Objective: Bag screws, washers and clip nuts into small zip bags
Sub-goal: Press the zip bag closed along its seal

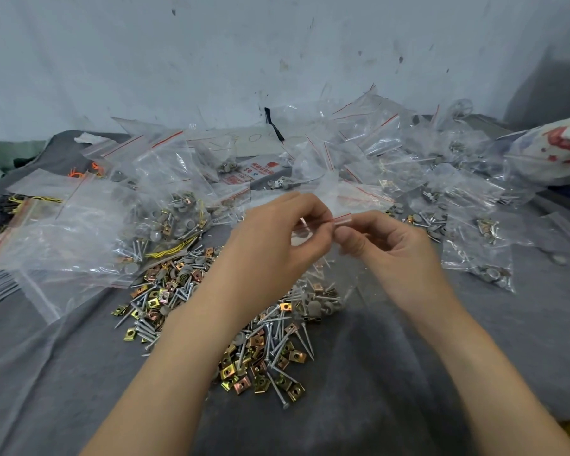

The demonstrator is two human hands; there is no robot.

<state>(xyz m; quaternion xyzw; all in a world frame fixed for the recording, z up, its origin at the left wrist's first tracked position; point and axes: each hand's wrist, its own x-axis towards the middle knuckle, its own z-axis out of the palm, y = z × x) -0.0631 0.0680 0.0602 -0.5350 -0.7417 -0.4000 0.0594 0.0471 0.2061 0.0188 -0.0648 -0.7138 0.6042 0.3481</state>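
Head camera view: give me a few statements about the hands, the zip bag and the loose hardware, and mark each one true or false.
1. The left hand and the right hand both pinch the red-striped top of one small zip bag. True.
2. The loose clip nuts and screws lie in a metal tray. False: they lie piled on the grey cloth.
3. Many filled bags are heaped beyond the hands, before the wall. True.
4. The left hand grips a screwdriver. False: it holds only the bag.
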